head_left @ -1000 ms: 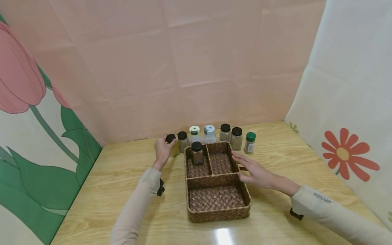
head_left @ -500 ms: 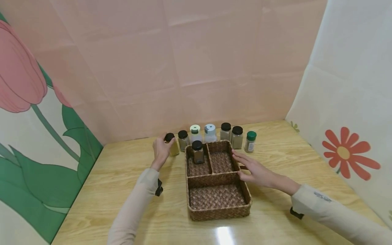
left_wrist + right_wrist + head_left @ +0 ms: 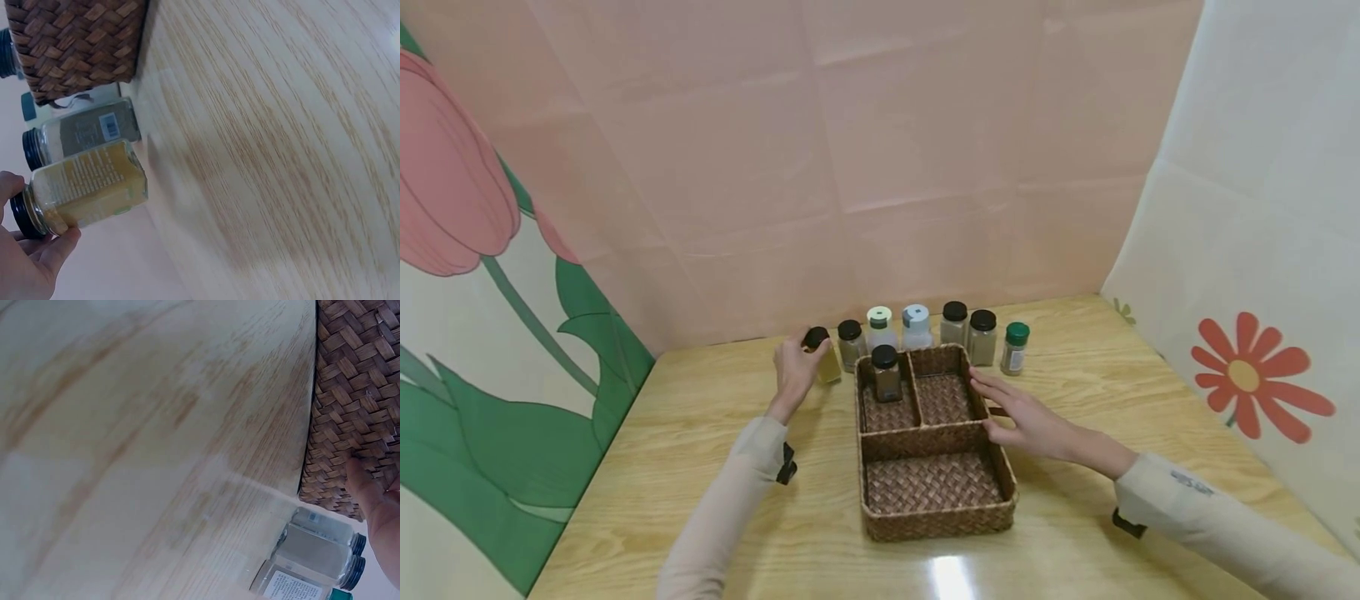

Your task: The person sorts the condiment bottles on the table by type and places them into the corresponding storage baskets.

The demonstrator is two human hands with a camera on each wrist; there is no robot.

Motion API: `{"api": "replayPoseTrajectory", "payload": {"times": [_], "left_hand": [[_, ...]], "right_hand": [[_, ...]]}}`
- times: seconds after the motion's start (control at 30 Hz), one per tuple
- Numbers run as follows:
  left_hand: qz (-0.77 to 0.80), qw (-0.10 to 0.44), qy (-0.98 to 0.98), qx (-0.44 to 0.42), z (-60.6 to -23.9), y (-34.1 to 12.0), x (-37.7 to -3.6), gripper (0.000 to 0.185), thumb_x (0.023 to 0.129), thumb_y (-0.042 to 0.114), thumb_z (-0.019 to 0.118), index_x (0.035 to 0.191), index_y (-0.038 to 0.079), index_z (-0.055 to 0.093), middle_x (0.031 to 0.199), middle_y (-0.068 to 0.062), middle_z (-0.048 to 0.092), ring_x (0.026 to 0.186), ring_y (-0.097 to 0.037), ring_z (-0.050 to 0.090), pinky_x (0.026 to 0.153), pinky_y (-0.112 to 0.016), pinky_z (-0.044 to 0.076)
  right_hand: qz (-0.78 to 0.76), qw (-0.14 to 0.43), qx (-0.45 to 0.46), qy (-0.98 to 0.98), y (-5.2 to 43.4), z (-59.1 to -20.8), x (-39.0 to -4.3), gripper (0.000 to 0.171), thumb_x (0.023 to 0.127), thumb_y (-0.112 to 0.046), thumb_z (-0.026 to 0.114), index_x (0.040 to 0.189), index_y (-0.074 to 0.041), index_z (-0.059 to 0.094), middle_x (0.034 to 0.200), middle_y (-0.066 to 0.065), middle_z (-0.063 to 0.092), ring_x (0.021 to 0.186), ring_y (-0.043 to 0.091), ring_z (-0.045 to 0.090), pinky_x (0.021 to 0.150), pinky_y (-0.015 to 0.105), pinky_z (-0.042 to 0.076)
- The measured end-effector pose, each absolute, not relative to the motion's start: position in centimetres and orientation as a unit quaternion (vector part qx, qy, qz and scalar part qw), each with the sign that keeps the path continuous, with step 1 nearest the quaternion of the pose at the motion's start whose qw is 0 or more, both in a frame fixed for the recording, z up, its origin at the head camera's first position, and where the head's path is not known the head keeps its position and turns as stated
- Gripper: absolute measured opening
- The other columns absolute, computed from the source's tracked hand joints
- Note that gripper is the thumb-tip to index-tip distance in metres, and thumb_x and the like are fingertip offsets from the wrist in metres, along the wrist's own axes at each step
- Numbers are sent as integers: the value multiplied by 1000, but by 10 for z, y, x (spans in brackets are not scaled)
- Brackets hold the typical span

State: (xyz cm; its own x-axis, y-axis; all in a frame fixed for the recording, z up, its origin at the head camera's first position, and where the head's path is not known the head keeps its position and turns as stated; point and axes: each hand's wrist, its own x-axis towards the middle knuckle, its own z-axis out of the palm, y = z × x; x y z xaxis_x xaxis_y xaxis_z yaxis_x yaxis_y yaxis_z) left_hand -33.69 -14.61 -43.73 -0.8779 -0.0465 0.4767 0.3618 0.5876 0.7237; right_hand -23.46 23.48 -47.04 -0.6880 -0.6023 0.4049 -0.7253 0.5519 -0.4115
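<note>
My left hand grips a black-capped jar of yellow spice by its cap and neck, at the left end of the jar row; in the left wrist view that jar sits tilted just off the wood with my fingers round its cap. My right hand lies flat with straight fingers against the right wall of the woven basket; its fingertip touches the weave. One dark-capped jar stands in the basket's back-left compartment.
Behind the basket stand several jars in a row: a black-capped one, two white-capped ones, two more black-capped and a green-capped one. Fabric backdrops close the table's back and sides.
The left hand has tilted and slightly lifted the yellow jar away from the row. The right hand stays against the basket.
</note>
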Motion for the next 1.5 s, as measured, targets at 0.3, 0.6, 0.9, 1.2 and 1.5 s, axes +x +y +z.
{"api": "replayPoseTrajectory", "payload": {"times": [0.3, 0.6, 0.9, 1.2, 1.5], "left_hand": [[-443, 233, -860, -101, -432, -145, -332, 39, 92, 19, 73, 122, -5, 67, 99, -20, 72, 63, -25, 66, 60, -38, 55], [-454, 233, -854, -102, -423, -147, -322, 49, 92, 19, 73, 133, -4, 59, 115, -24, 68, 74, -29, 72, 71, -43, 61], [-464, 225, -851, -104, -416, -149, -314, 50, 91, 21, 74, 133, -3, 60, 117, -23, 67, 92, -32, 71, 78, -43, 61], [-457, 223, -854, -111, -409, -148, -304, 52, 90, 25, 75, 134, 1, 60, 118, -21, 67, 97, -31, 71, 81, -43, 60], [-469, 225, -844, -128, -401, -146, -295, 51, 90, 24, 76, 132, 0, 61, 117, -23, 67, 93, -33, 71, 78, -42, 61]], "right_hand": [[289, 105, 378, -873, 236, -472, -235, 64, 89, -4, 63, 145, 12, 38, 155, 26, 31, 130, 42, 45, 92, 51, 53], [283, 116, 383, -872, 234, -469, -235, 62, 89, -4, 63, 144, 14, 40, 151, 30, 33, 130, 44, 45, 94, 54, 51], [280, 113, 382, -873, 234, -469, -236, 62, 89, -4, 63, 144, 14, 40, 152, 30, 33, 129, 43, 46, 92, 52, 53], [279, 113, 381, -874, 235, -470, -236, 62, 89, -4, 63, 144, 13, 40, 154, 27, 32, 130, 43, 46, 92, 51, 53], [282, 117, 385, -871, 235, -472, -237, 62, 88, -3, 64, 143, 14, 40, 151, 30, 33, 129, 44, 46, 92, 52, 53]]}}
